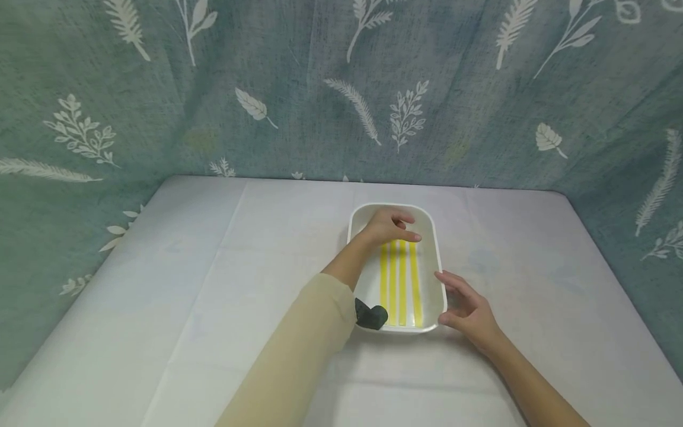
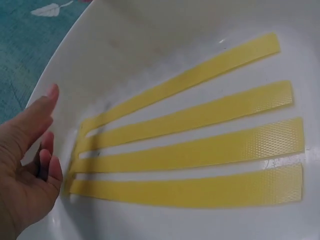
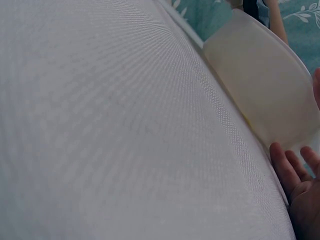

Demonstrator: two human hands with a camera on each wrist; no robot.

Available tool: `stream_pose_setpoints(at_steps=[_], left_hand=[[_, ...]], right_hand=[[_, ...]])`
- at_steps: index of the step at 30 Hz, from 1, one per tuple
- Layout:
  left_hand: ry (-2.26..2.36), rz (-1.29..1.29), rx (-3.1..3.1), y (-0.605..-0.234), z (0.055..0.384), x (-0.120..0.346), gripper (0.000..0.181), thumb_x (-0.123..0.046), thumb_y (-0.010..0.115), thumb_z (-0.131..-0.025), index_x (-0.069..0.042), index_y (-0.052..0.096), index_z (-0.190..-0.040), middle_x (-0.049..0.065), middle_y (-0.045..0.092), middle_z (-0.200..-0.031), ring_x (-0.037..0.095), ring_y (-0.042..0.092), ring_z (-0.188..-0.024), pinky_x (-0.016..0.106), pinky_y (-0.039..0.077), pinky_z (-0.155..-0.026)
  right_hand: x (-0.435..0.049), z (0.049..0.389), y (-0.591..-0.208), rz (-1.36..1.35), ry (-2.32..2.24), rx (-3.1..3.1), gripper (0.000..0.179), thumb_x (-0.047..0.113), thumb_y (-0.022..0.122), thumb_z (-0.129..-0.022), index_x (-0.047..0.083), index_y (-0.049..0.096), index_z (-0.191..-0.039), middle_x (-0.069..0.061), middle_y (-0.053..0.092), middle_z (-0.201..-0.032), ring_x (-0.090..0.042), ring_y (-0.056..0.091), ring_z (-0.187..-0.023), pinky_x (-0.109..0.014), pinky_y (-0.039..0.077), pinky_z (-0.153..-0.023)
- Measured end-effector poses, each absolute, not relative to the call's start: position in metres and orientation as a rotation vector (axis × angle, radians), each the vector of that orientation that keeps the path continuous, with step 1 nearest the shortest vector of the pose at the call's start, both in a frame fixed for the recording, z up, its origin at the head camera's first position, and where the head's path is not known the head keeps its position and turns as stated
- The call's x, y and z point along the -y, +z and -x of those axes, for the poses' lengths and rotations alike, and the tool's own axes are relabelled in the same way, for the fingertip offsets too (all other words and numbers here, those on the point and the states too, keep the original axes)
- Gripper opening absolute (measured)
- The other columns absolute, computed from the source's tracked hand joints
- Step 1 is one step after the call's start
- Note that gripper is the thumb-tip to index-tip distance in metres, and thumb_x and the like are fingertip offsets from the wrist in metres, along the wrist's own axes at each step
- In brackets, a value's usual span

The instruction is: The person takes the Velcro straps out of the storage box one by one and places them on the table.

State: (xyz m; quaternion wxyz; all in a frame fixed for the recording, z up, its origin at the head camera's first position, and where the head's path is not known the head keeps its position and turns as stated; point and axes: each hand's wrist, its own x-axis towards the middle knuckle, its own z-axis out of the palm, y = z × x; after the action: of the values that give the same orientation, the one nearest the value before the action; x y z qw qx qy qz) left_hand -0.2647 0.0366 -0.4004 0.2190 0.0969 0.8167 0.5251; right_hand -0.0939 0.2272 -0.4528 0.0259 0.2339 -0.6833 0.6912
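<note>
A smooth white tray (image 1: 434,249) with rounded corners sits mid-table on a finely woven white cloth (image 1: 224,284). Four flat yellow strips (image 1: 400,284) with a honeycomb-embossed surface lie side by side inside. The left hand (image 1: 389,228) hovers over their far ends, fingers loose, holding nothing. The right hand (image 1: 469,311) rests open against the tray's outer wall. A dark wrist strap (image 1: 370,316) hides the tray's near corner.
</note>
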Motion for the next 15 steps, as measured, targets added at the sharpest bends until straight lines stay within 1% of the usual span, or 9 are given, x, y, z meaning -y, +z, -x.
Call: stream_pose_setpoints(at_steps=[3, 8, 11, 15], left_hand=[[1.374, -0.336, -2.349, -0.403, 0.262, -0.039, 0.05, -0.021, 0.086, -0.069, -0.011, 0.067, -0.114, 0.005, 0.06, -0.103, 0.016, 0.053, -0.093, 0.021, 0.045, -0.072], [1.238, -0.417, -2.412, -0.408, 0.258, -0.042, 0.059, -0.022, 0.088, -0.066, -0.01, 0.065, -0.119, 0.006, 0.059, -0.109, 0.018, 0.052, -0.1, 0.023, 0.047, -0.08], [1.084, -0.449, -2.519, -0.411, 0.257, -0.043, 0.063, -0.027, 0.089, -0.064, -0.014, 0.064, -0.121, 0.004, 0.059, -0.112, 0.017, 0.052, -0.102, 0.028, 0.042, -0.089], [0.8, -0.51, -2.67, -0.413, 0.255, -0.045, 0.067, -0.038, 0.088, -0.063, -0.02, 0.063, -0.122, -0.001, 0.06, -0.117, 0.017, 0.05, -0.109, 0.036, 0.035, -0.095]], right_hand=[[-0.228, 0.094, -0.452, -0.715, 2.14, 2.109, 0.064, 0.003, 0.074, -0.079, -0.004, 0.045, -0.136, 0.005, 0.045, -0.14, -0.008, 0.049, -0.123, -0.031, 0.057, -0.071], [-0.228, 0.094, -0.453, -0.693, 2.138, 2.138, 0.064, 0.005, 0.073, -0.08, -0.003, 0.044, -0.137, 0.006, 0.044, -0.141, -0.007, 0.049, -0.121, -0.03, 0.057, -0.073], [-0.227, 0.093, -0.454, -0.685, 2.133, 2.15, 0.064, 0.005, 0.073, -0.081, -0.003, 0.044, -0.137, 0.006, 0.043, -0.141, -0.008, 0.049, -0.121, -0.03, 0.057, -0.073], [-0.227, 0.092, -0.454, -0.674, 2.13, 2.154, 0.064, 0.004, 0.073, -0.08, -0.003, 0.044, -0.137, 0.006, 0.043, -0.141, -0.008, 0.05, -0.12, -0.029, 0.057, -0.072]])
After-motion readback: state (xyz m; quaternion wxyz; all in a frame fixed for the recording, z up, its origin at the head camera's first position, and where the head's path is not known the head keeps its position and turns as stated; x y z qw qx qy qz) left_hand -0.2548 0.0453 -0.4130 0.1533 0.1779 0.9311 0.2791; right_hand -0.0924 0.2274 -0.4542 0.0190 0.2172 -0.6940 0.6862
